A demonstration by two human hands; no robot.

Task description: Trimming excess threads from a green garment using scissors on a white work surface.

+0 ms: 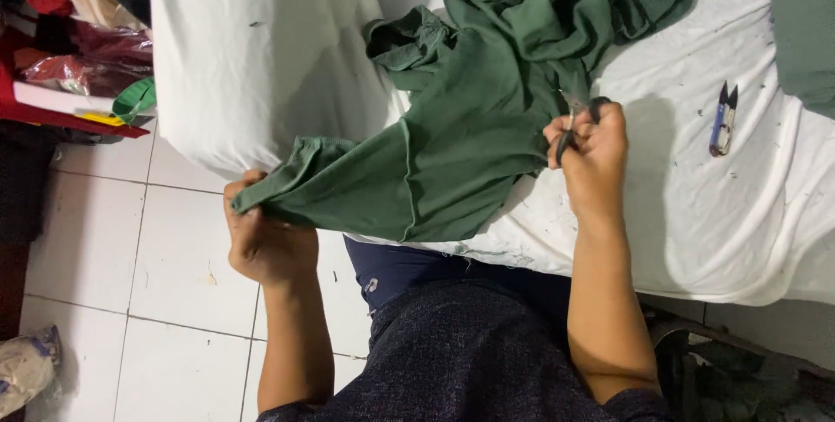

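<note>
While my left hand grips the edge of the crumpled dark green knit garment at lower left of centre, its fingers are closed tight on the fabric and pull it taut over the table edge. My right hand, right of centre, is closed around the small black-handled thread snips, whose tip touches the garment's fabric. The garment lies across the white cloth-covered table, bunched toward the upper middle of the frame. A second pair of snips with a blue handle rests on the white cloth at right, well apart from my right hand. White floor tiles fill the lower left, and red bags and clutter sit at upper left.
</note>
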